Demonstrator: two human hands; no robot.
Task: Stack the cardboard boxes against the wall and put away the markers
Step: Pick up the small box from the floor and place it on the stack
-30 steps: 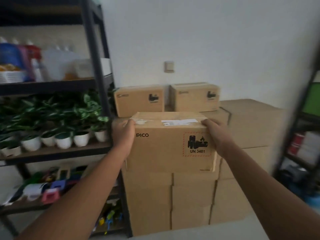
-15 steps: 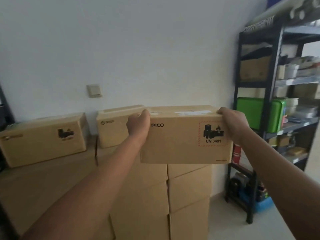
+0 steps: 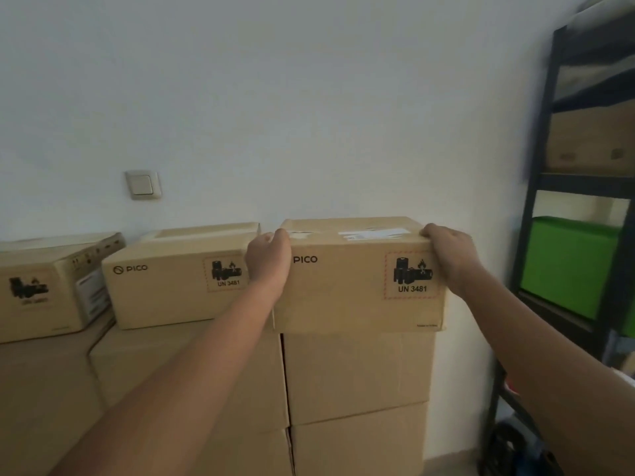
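Observation:
I hold a brown PICO cardboard box [image 3: 347, 290] with a battery warning label, gripped at both upper corners. My left hand [image 3: 269, 259] clasps its left end and my right hand [image 3: 450, 254] its right end. The box's bottom edge sits at the top of the right-hand column of the stacked plain boxes [image 3: 357, 376] against the white wall. A second PICO box [image 3: 165, 290] lies just to its left on the stack, and a third [image 3: 37, 297] further left, turned at an angle. No markers are in sight.
A dark metal shelf rack [image 3: 536, 187] stands close on the right, holding a green bin [image 3: 567, 266] and a cardboard box [image 3: 591, 139]. A light switch [image 3: 142, 184] is on the wall above the boxes. A strip of floor shows at the bottom right.
The view has turned right, away from the plant shelf, and closed in on the stack. The held box has moved right and down onto the right column, beside the second PICO box.

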